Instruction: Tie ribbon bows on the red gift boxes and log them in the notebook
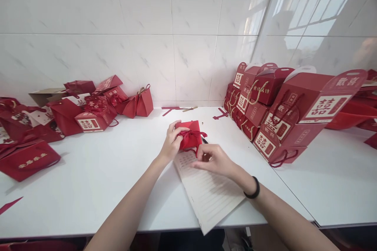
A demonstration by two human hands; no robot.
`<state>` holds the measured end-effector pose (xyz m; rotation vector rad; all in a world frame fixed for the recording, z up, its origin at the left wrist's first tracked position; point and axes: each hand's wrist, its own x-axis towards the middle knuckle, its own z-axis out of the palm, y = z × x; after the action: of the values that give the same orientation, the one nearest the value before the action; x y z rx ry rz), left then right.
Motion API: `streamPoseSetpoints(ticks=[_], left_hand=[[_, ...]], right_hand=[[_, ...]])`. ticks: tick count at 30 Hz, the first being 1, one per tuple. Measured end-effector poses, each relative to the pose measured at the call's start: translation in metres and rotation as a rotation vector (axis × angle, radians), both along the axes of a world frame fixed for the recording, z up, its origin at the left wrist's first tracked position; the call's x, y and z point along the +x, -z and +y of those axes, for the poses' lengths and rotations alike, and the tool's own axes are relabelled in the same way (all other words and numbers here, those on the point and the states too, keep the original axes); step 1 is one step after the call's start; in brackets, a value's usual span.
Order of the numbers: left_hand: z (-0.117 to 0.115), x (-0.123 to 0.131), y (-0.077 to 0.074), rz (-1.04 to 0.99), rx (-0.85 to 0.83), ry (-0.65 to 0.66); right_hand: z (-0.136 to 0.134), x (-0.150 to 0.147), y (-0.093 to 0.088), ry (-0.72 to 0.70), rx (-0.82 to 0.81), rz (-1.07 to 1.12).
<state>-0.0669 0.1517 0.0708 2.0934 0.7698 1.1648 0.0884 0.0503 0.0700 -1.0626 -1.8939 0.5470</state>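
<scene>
A small red gift box point(187, 125) stands in front of me, with a dark red ribbon point(191, 136) gathered in a bow on it. My left hand point(173, 139) grips the box from its left side, fingers laid over the top near the bow. At the lower right of the box, my right hand point(213, 159) is closed in a pinch at a hanging end of the ribbon. Beneath that hand lies a lined notebook point(212, 192) with handwriting near its top. A dark pen point(204, 140) shows partly behind the box.
Stacked red boxes with rope handles point(277, 117) rise at the right. Several red gift boxes point(94, 113) crowd the left, with another point(29, 159) nearer me. Flat ribbon scraps point(171, 110) lie by the tiled wall point(141, 62). The white table point(118, 180) has a seam at right.
</scene>
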Motion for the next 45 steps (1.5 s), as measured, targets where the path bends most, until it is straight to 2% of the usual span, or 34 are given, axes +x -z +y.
streamPoseSetpoints(ticks=[3, 6, 9, 12, 18, 24, 29, 36, 45], left_hand=[[-0.003, 0.003, -0.001, -0.004, -0.028, -0.012], [-0.006, 0.004, -0.002, -0.006, -0.034, -0.009], [-0.008, 0.004, -0.002, -0.008, -0.031, -0.011], [-0.008, 0.004, -0.001, -0.014, -0.025, -0.011], [-0.007, 0.004, 0.000, -0.003, -0.020, -0.035], [-0.008, 0.004, -0.002, -0.002, -0.021, -0.038], [-0.009, 0.004, -0.002, 0.000, 0.014, -0.039], [-0.010, 0.006, -0.002, 0.010, 0.065, -0.098], [-0.010, 0.008, -0.003, 0.017, 0.039, -0.098]], right_hand=[[0.001, -0.015, 0.012, 0.095, 0.463, -0.253], [0.004, -0.020, 0.017, 0.241, 0.648, -0.421], [0.008, -0.019, 0.017, 0.417, 0.704, -0.517], [0.012, -0.016, 0.017, 0.508, 0.718, -0.547], [0.017, -0.012, 0.021, 0.505, 0.708, -0.631], [0.016, -0.012, 0.021, 0.473, 0.711, -0.570], [0.013, -0.014, 0.018, 0.398, 0.611, -0.408], [0.006, -0.020, 0.016, 0.191, 0.439, -0.174], [0.007, -0.024, 0.012, 0.102, -0.229, 0.227]])
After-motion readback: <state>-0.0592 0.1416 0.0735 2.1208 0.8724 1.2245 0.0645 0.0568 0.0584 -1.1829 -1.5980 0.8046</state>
